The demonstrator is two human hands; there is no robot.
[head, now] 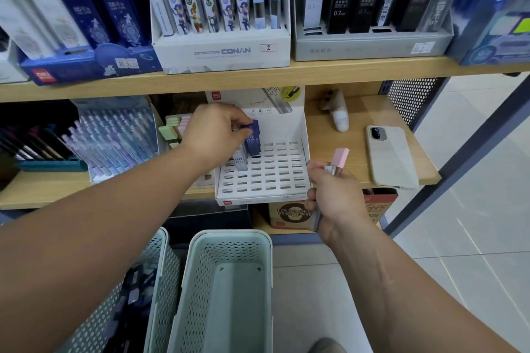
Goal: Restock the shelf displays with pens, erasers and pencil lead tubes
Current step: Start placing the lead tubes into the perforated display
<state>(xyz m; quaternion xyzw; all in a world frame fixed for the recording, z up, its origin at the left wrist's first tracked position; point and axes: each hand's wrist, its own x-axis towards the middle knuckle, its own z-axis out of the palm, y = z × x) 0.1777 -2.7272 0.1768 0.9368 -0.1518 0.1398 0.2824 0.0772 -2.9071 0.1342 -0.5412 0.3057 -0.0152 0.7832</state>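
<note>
A white slotted display box stands on the middle shelf, most of its slots bare. My left hand pinches a blue pencil lead tube by its top, over the box's back left slots. A clear lead tube marked HB 0.5 stands in a slot beside it. My right hand grips several lead tubes in front of the box's right edge; one with a pink cap sticks up above the fingers.
Two pale green perforated baskets sit on the floor below: the right one shows a bare bottom, the left one holds dark items. A phone and a small white toy lie on the shelf at right. Erasers and pens stand left.
</note>
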